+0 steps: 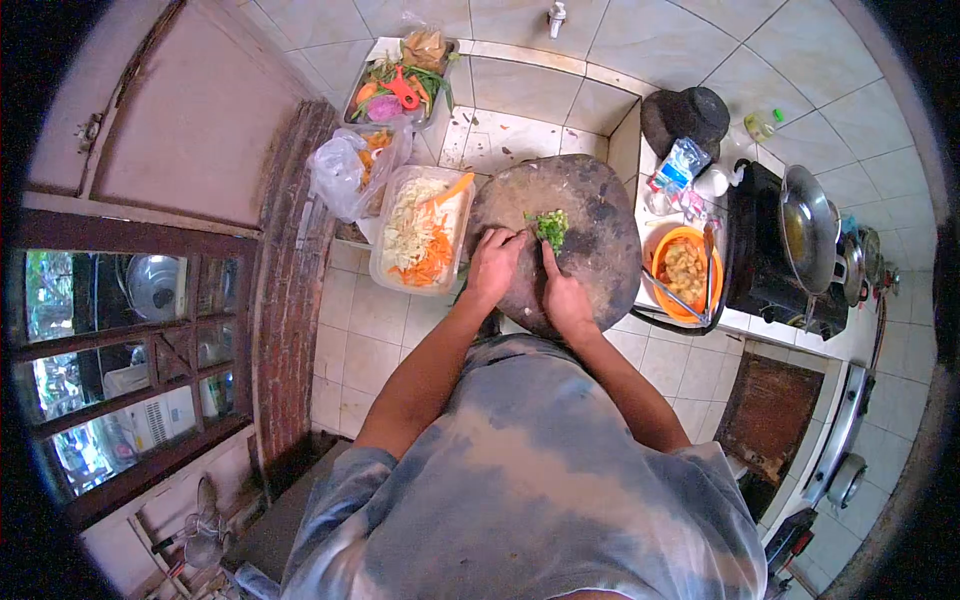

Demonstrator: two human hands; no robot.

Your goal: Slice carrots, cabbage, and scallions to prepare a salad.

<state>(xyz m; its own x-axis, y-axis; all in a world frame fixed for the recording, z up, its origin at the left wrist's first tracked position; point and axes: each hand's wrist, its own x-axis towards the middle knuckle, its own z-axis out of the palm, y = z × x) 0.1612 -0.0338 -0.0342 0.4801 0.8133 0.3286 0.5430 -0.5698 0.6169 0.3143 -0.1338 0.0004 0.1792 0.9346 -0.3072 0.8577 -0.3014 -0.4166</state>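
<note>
A small pile of chopped green scallions point(553, 227) lies on a thick round wooden chopping block point(600, 187) before me. My left hand point(493, 264) is over the block's left part, fingers bent, with its fingertips just left of the pile. Whether it pinches anything is not clear. My right hand point(568, 301) comes in from the near side. Its index finger stretches forward to the near edge of the scallions, while the other fingers look curled under. Any object beneath that hand is hidden from view.
Left of the block stands a plastic container point(379, 259) with shredded vegetables and an orange-handled utensil point(450, 189). A vegetable tray point(349, 112) with a red peeler point(404, 88) lies behind. Rightward are an orange bowl point(718, 281) of food pieces with tongs point(708, 259), and a wok point(806, 225) on a stove.
</note>
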